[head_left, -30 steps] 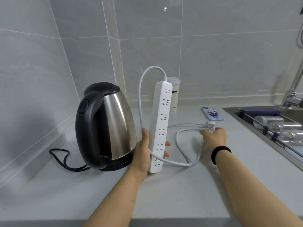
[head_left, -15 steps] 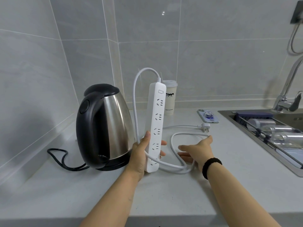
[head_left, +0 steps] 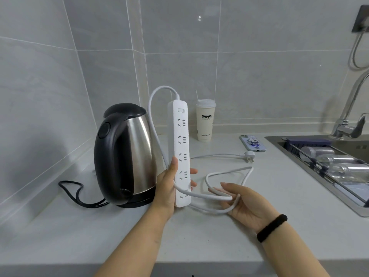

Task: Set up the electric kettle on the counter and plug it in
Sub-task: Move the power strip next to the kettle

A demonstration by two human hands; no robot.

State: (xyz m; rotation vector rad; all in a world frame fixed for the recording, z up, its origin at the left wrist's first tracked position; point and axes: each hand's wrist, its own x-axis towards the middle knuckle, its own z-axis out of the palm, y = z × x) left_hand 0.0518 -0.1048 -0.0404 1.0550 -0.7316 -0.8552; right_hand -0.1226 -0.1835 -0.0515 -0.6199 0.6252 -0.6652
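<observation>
A steel electric kettle with a black handle and lid stands on its black base on the counter, near the left corner. Its black cord loops on the counter to its left. My left hand grips the lower part of a white power strip and holds it upright beside the kettle. My right hand is palm up, and loops of the strip's white cable lie across its fingers. The cable's white plug lies loose on the counter farther back.
A white takeaway cup with a straw stands against the back wall. A phone lies flat beside the steel sink, which holds glass jars on a rack. A tap rises at the far right; a dark wall socket is above it.
My right hand has drawn back from the plug toward me, turned palm up and gathered loops of the white cable. My left hand keeps the strip upright.
</observation>
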